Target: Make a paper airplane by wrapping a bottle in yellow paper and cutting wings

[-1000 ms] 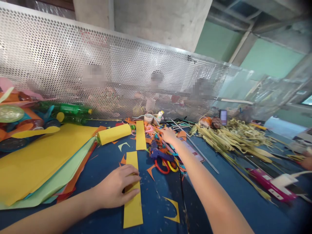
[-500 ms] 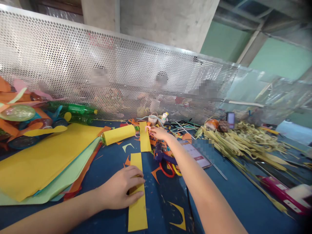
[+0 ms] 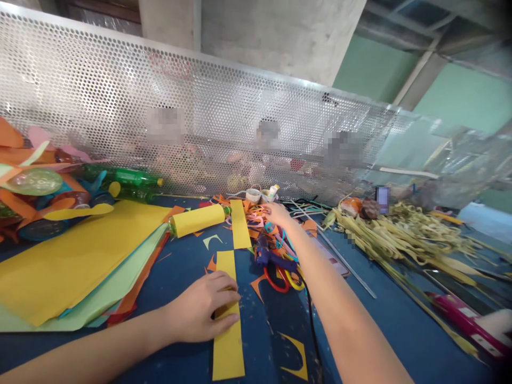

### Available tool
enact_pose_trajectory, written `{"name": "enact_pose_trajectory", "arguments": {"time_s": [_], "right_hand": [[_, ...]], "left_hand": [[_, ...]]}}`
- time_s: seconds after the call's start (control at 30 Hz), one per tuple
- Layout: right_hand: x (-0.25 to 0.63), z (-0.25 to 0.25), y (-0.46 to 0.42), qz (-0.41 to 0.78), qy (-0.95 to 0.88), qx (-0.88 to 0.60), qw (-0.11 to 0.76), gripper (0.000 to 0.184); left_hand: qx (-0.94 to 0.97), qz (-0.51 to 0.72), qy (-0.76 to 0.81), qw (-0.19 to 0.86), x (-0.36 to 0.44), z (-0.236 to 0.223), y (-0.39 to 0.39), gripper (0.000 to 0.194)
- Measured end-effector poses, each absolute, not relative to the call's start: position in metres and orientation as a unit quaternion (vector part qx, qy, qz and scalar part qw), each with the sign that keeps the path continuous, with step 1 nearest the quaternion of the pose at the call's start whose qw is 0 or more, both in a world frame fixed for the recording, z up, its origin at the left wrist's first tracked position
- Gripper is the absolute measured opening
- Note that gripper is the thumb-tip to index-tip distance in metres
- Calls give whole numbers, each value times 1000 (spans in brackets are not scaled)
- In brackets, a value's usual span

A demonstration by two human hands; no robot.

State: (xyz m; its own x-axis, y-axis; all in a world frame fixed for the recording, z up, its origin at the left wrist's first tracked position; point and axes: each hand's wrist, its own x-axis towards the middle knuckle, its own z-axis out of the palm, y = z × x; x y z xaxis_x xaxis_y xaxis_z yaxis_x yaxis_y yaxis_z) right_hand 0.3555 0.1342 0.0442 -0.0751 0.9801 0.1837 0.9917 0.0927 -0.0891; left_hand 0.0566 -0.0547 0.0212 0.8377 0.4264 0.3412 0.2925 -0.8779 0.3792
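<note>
My left hand (image 3: 210, 306) lies with fingers extended and slightly apart on a yellow paper strip (image 3: 228, 354), pressing it against the blue tabletop. Beyond that strip lies a second yellow strip (image 3: 240, 226). A green bottle wrapped in yellow paper (image 3: 200, 220) rests on its side just left of the second strip. Reaching farther out, my right hand (image 3: 277, 214) is at a heap of cut paper scraps (image 3: 256, 214), fingers loosely stretched over them; no held thing shows. Beneath my right forearm are a dark blue glue gun (image 3: 266, 253) and scissors with red and yellow handles (image 3: 278, 281).
Stacked coloured paper (image 3: 80, 256) and green bottles (image 3: 128, 178) occupy the left. A phone (image 3: 334, 258), dried plant strips (image 3: 380, 229) and a magenta device (image 3: 466, 322) lie at right. A perforated metal screen (image 3: 224, 117) stands behind, with people beyond it.
My right hand has shifted slightly right, away from the far yellow strip, uncovering more of the scraps. My left hand stays on the near strip. The view has moved slightly.
</note>
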Motion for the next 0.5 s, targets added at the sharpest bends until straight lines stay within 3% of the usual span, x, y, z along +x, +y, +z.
{"name": "enact_pose_trajectory", "arguments": {"time_s": [0.5], "right_hand": [[285, 32, 160, -13, -742, -670, 35, 29]], "left_hand": [[944, 232, 179, 152, 55, 18, -53, 29]]}}
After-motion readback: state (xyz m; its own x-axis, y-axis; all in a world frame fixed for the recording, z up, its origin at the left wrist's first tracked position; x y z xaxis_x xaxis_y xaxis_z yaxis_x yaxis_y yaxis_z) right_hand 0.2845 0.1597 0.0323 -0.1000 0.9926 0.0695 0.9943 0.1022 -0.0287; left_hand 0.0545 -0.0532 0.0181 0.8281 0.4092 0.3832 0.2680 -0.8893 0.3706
